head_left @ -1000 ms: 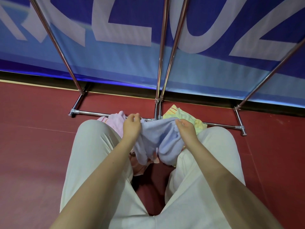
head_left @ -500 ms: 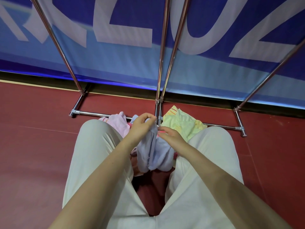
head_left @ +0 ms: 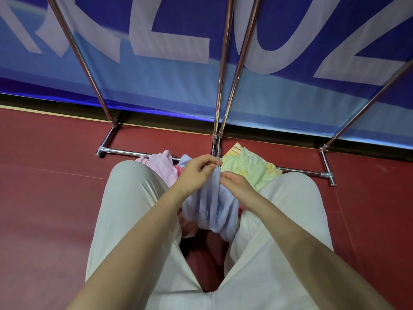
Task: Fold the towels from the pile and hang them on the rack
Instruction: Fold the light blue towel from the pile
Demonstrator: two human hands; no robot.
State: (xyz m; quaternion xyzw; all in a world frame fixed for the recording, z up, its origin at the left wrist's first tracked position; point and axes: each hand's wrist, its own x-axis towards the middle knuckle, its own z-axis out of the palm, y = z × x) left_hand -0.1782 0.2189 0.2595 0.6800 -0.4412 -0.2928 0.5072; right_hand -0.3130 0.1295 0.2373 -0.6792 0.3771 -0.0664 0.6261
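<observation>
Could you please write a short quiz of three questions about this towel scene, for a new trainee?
1. True or false: both hands pinch the blue towel at its top edge.
2. Which towel lies to the right of the right hand? A) pink B) yellow-green C) white
3. Fill in: the metal rack stands on the ____ floor.

Key:
1. True; the left hand and the right hand meet at the top edge, and the towel hangs down between the knees.
2. B, the yellow-green towel; the pink towel lies on the left.
3. Red.
</observation>
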